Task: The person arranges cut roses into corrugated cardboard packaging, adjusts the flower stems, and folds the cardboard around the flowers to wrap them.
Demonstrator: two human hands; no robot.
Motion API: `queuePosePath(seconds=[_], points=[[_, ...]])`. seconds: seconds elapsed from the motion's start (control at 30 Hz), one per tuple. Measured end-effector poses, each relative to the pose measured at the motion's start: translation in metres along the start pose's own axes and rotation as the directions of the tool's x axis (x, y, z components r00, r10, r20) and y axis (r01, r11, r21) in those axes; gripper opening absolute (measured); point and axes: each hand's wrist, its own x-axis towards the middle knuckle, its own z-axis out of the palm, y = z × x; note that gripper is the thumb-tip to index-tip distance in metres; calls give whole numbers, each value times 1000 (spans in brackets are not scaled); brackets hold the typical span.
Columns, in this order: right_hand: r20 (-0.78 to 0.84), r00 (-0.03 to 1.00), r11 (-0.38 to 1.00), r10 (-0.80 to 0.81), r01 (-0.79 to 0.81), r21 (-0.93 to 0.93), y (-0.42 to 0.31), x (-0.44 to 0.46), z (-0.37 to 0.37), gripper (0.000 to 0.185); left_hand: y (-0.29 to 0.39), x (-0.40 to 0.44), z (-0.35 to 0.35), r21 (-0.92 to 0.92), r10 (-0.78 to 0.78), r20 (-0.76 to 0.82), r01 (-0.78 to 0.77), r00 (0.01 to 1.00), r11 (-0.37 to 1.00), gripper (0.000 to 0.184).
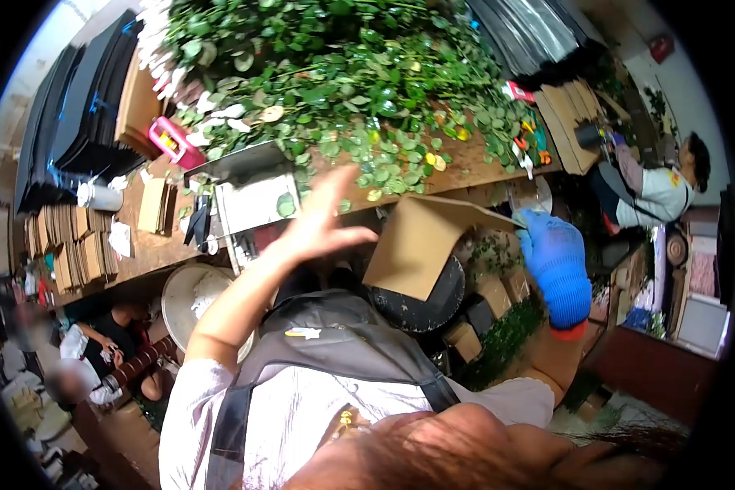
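My right hand (554, 260), in a blue knitted glove, grips the right end of a folded brown cardboard sheet (416, 249). The sheet hangs in front of the table edge, above a round black stool (429, 304). Bare and with its fingers spread, my left hand (322, 222) is just left of the cardboard, near a metal tray (257, 196) on the table. Nothing is in that hand. Green leafy stems (343, 73) cover much of the wooden table (474, 166) beyond both hands.
On the left stand black folded panels (94, 98), a pink container (175, 143) and stacked cardboard pieces (73, 245). A white bucket (189, 298) is below the table edge. A person (657, 192) works at the right; others sit at the lower left.
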Motion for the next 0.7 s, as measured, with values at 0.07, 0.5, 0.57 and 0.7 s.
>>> queuePosePath(seconds=[0.07, 0.5, 0.57, 0.7], points=[[-153, 977, 987, -148, 156, 38, -33, 3, -39, 28, 12, 9, 16, -244, 91, 119, -59, 989, 968, 111], [-914, 396, 898, -90, 428, 98, -183, 86, -224, 46, -48, -61, -91, -120, -265, 68, 272, 962, 955, 29], [-858, 420, 889, -296, 450, -86, -227, 103, -237, 48, -40, -60, -116, -874, -419, 288, 415, 861, 251, 37], [-499, 545, 705, -674, 676, -214, -304, 138, -233, 20, -43, -89, -168, -789, -73, 550, 489, 832, -373, 58]])
